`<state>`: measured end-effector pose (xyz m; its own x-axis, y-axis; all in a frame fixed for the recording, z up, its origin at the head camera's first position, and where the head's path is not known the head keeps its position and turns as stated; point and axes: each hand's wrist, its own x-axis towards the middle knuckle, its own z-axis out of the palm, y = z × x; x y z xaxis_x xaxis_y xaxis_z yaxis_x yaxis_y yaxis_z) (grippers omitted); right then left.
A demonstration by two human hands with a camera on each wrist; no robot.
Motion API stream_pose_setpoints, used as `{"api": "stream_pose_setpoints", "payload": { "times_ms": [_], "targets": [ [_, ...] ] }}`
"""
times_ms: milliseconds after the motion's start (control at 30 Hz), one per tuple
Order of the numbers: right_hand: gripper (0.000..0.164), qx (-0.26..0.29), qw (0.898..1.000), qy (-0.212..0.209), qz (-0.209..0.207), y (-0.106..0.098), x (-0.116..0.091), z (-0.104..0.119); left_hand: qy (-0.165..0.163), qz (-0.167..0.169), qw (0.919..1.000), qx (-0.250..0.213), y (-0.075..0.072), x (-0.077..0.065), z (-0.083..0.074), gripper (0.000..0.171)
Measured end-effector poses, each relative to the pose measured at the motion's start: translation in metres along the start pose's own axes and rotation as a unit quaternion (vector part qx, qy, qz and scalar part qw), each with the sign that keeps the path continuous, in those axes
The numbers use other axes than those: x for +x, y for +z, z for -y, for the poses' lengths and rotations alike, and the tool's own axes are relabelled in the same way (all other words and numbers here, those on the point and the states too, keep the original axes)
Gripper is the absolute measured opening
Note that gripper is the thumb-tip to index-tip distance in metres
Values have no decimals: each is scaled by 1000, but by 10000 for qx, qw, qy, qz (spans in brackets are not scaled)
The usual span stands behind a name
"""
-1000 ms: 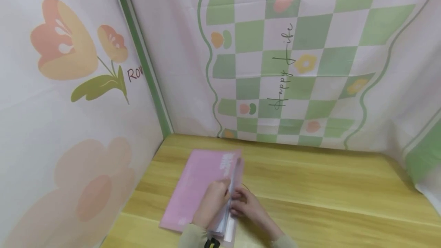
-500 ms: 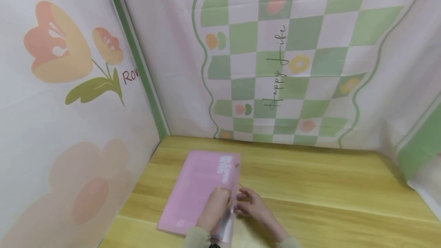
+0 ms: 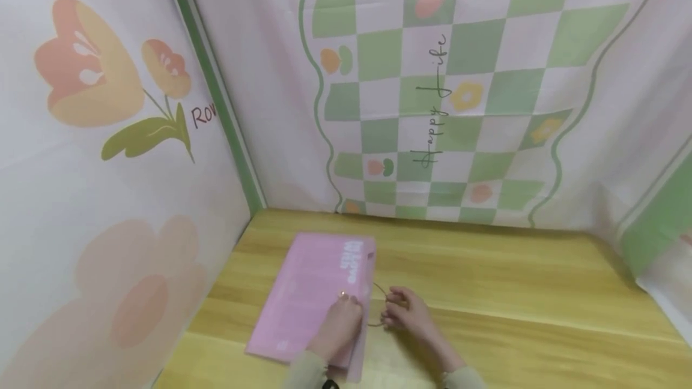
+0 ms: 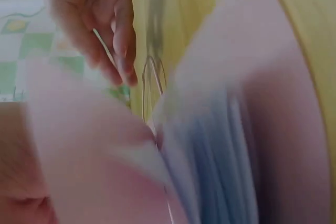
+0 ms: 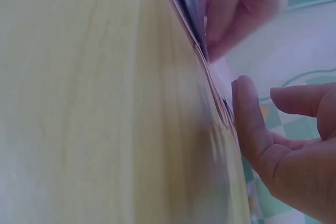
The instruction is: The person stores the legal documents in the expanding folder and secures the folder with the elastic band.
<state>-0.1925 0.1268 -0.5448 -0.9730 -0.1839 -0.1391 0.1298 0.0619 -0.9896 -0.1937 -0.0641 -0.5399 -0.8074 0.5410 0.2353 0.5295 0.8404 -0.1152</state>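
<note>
A pink expanding folder [image 3: 308, 287] with white lettering lies on the table at the lower middle of the head view. My left hand [image 3: 340, 320] holds its top cover near the right edge, fingers bent at the rim. Between the covers, bluish inner sheets [image 4: 215, 156] fan out in the left wrist view. From the folder's right side sticks out a thin elastic cord loop [image 4: 145, 93]. My right hand [image 3: 408, 311] is right beside this loop, fingertips close to the cord, with thumb and fingers spread apart in the right wrist view [image 5: 299, 166].
The wood-grain table [image 3: 513, 305] stretches away to the right. A white cloth with green checks [image 3: 432, 95] hangs at its back edge, and a flowered cloth [image 3: 124, 197] hangs along the left side.
My right hand has drawn away rightward from the folder's edge, and the cord loop now shows. The gap at the folder's front has narrowed under my left hand, covering the sheets.
</note>
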Motion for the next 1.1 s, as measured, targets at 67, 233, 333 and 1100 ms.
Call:
{"api": "stream_pose_setpoints", "payload": {
  "times_ms": [67,233,333,1100],
  "targets": [
    [55,-28,9999,61,-88,-3,1,1,170,243,9994,-155,-1,-1,7,17],
    [55,-185,9996,181,104,-9,0,5,684,367,9961,-428,4,-8,26,33],
    [57,-25,9988,334,352,-11,-1,6,852,393,9938,-591,8,-13,37,39],
    [38,-745,9940,-167,788,-5,2,6,-675,1597,9692,-1748,6,-19,49,101]
  ]
}}
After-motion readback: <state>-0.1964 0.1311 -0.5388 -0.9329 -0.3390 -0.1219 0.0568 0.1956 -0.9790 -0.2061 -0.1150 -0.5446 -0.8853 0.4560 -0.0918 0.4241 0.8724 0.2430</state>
